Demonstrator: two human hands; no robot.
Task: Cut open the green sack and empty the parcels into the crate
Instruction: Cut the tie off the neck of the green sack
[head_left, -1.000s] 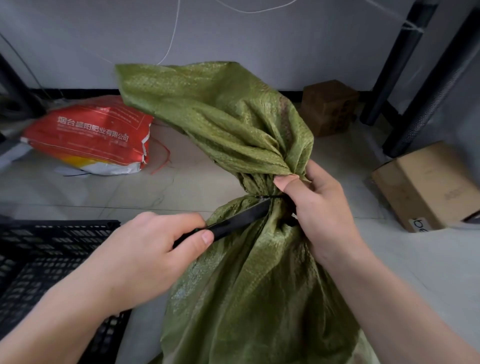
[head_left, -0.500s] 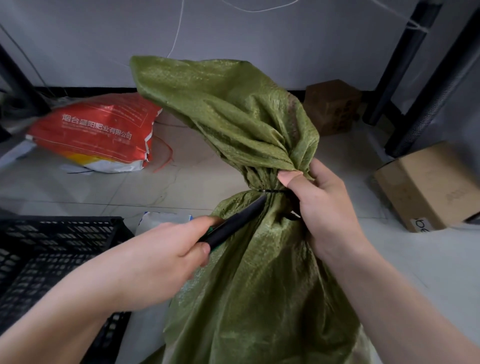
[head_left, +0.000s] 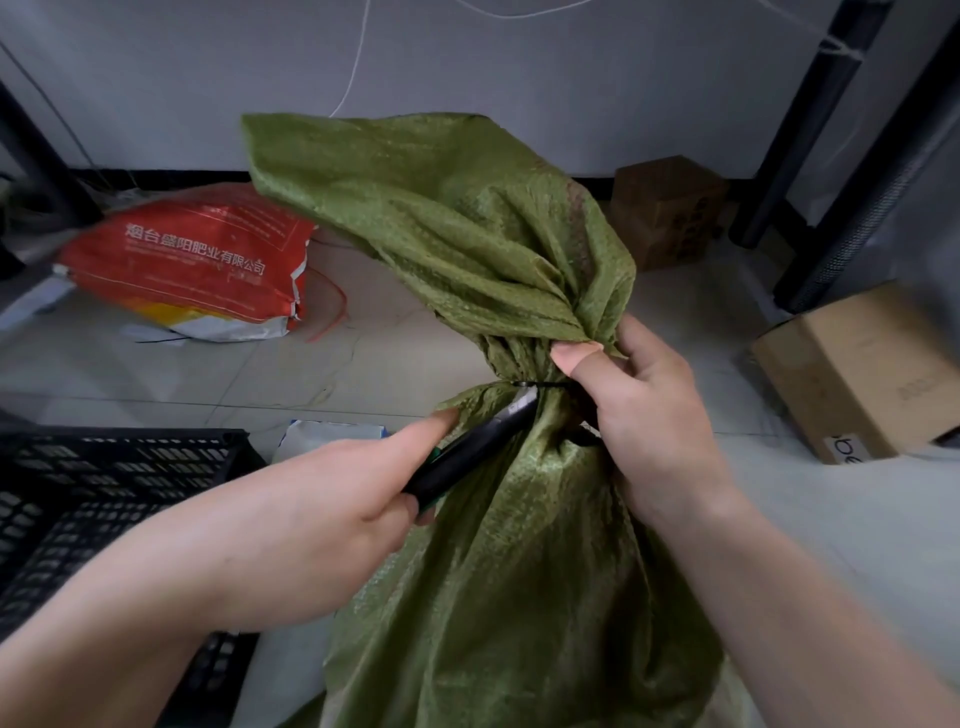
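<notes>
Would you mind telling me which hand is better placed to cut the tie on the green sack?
Left. The left hand holds the black cutter, its tip at the black tie, while the right hand grips the neck of the green sack, steadying it.

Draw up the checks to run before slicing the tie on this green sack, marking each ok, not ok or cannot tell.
1. Cutter blade at the black tie: ok.
2. Left grip curled round the cutter: ok.
3. Right grip holding the green sack at its tied neck: ok.
4. Right fingers out of the blade's path: cannot tell.
5. Crate near, beside the sack: ok.
</notes>
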